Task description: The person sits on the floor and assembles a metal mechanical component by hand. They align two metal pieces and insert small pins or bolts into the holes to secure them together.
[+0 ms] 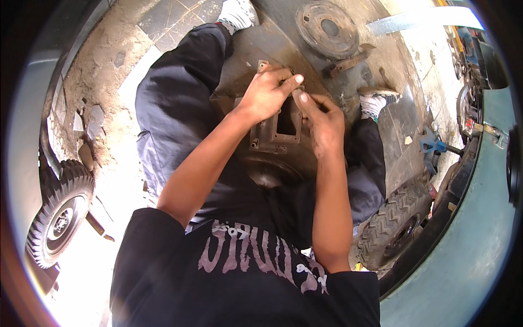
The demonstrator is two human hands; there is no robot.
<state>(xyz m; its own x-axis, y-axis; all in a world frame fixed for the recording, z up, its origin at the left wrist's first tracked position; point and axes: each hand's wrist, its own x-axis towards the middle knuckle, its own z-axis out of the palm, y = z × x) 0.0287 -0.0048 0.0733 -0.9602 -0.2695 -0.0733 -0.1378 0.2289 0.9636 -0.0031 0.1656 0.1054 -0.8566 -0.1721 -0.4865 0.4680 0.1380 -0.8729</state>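
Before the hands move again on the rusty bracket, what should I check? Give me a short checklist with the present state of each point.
1. Left hand on the bracket: ok, it rests on the top edge.
2. Right hand on the bracket: ok, fingers at its right side.
3. Bracket opening free: ok, the square hole shows dark and unblocked.
4. Bracket seated flat on the round part below: cannot tell, the hands hide the joint.
5. Bolts in the corner holes: cannot tell, too small.
6. Loose disc clear of the hands: ok, it lies apart, farther away.

Dusty workshop floor bearing a round brake disc and tyres
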